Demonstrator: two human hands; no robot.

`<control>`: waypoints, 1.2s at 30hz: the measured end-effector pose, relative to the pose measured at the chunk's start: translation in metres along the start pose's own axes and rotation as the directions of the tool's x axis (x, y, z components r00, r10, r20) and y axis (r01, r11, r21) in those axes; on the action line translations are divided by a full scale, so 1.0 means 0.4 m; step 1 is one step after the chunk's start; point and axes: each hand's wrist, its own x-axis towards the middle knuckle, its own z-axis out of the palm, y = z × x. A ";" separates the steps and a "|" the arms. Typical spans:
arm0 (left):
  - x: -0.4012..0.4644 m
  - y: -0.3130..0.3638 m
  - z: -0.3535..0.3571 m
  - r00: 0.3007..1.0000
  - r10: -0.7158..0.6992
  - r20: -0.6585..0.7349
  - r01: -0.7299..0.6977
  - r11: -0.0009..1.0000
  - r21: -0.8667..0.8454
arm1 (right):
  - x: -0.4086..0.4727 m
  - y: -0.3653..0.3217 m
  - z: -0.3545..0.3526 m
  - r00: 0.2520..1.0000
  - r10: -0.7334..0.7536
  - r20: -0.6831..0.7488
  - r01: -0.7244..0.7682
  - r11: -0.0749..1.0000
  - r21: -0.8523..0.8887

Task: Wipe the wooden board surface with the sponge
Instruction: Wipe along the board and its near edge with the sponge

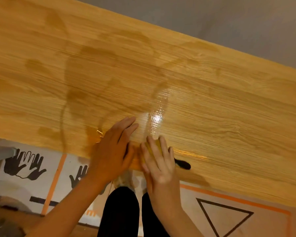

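**Sponge at the near edge, board streaked wet**

One board (195, 86), one yellow sponge (154, 147), two hands. The right hand (158, 165) presses the sponge down, fingers spread over it and slightly curled. The left hand (112, 151) lies flat just beside it, fingers straight, holding nothing. Wet arcs fan out beyond both hands, with a glossy pool just ahead of the right fingertips. Risks, as I judge them: the sponge sits close to the board's near edge, so a pull toward the body could drag water off onto the printed sheet (229, 218) below; a soaked sponge would only spread streaks.
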 end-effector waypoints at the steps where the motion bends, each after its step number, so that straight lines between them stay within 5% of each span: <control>1: -0.001 0.001 -0.003 1.000 -0.003 0.005 0.003 1.000 -0.014 | -0.012 0.001 0.002 0.999 -0.034 0.007 0.034 0.999 -0.009; 8: 0.098 -0.025 -0.034 0.997 -0.082 -0.013 0.080 0.990 -0.117 | 0.343 -0.007 -0.017 0.981 0.161 -0.105 -0.160 0.987 0.010; 11: 0.220 -0.069 -0.050 0.992 -0.125 -0.034 0.124 0.992 -0.039 | 0.339 0.036 -0.038 0.997 0.055 -0.048 -0.058 0.996 -0.071; 14: 0.272 -0.106 -0.053 0.989 -0.139 -0.049 0.141 0.989 0.039 | 0.273 0.124 -0.099 0.983 0.127 -0.136 -0.143 0.983 -0.112; 20: 0.280 -0.111 -0.051 0.990 -0.131 -0.061 0.135 0.989 0.063 | 0.242 0.160 -0.138 0.758 0.526 -0.385 -0.558 0.829 0.033; 22: 0.284 -0.110 -0.054 0.990 -0.127 -0.066 0.131 0.989 0.062 | 0.317 0.074 -0.071 0.793 0.474 -0.384 -0.514 0.858 -0.002; 26: 0.278 -0.103 -0.051 0.991 -0.102 -0.083 0.107 0.992 0.070 | 0.383 -0.020 0.010 0.976 0.146 -0.160 -0.165 0.980 -0.111; 29: 0.275 -0.102 -0.046 0.992 -0.082 -0.101 0.089 0.993 0.073 | 0.331 0.084 -0.073 0.990 0.083 -0.113 -0.106 0.970 -0.217; 33: 0.274 -0.109 -0.043 0.991 -0.068 -0.118 0.077 0.994 0.078 | 0.254 0.223 -0.187 0.839 0.444 -0.316 -0.482 0.874 -0.053; 36: 0.279 -0.113 -0.041 0.991 -0.067 -0.115 0.079 0.992 0.097 | 0.316 0.167 -0.141 0.738 0.538 -0.408 -0.593 0.805 -0.010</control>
